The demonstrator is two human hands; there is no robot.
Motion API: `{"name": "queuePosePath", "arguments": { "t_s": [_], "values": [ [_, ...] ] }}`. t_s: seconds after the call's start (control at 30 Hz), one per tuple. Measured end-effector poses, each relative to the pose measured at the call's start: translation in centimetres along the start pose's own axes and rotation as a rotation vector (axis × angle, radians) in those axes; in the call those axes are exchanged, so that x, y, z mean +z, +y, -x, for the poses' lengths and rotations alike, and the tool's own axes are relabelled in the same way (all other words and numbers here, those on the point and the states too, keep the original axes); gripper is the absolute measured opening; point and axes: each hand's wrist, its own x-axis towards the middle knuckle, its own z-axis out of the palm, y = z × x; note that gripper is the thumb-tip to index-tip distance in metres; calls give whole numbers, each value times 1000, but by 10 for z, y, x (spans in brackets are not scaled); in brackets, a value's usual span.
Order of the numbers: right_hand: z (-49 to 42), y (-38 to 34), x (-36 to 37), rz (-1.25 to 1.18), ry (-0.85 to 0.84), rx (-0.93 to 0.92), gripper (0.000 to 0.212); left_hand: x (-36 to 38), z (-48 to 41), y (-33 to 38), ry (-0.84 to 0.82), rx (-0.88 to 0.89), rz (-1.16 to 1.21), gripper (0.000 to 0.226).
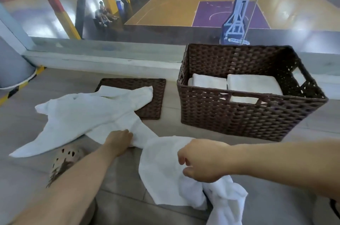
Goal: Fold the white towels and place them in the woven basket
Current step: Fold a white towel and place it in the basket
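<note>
The left hand point(120, 141) pinches a bunched edge of the spread towel point(82, 114) on the floor. The right hand point(204, 160) curls over the crumpled towel point(165, 173), though I cannot tell if it holds it. The woven basket point(248, 120) stands just beyond, with two folded towels point(253, 83) inside. The spread towel's far end lies on the flat woven lid point(152, 99). Folding looks only begun: next, flatten one towel and match its corners.
</note>
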Motion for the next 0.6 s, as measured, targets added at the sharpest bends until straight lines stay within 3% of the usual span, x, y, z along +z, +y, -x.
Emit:
{"name": "queuePosePath", "arguments": {
  "t_s": [0.1, 0.27, 0.37, 0.47, 0.6],
  "values": [
    [6, -2, 3, 19, 25, 15, 40, -35, 1, -22, 111, -75, 127, 37],
    [19, 11, -11, 58, 161, 67, 36, -162, 39, -111, 509, -254, 495, 8],
    [36, 20, -29, 63, 298, 127, 26, -238, 88, -150, 756, -361, 914, 17],
    [56, 23, -50, 56, 434, 172, 22, -290, 139, -142, 760, -221, 1364, 28],
    [84, 21, -77, -41, 667, 220, 27, -328, 192, -110, 910, -55, 1390, 32]
  ]
}}
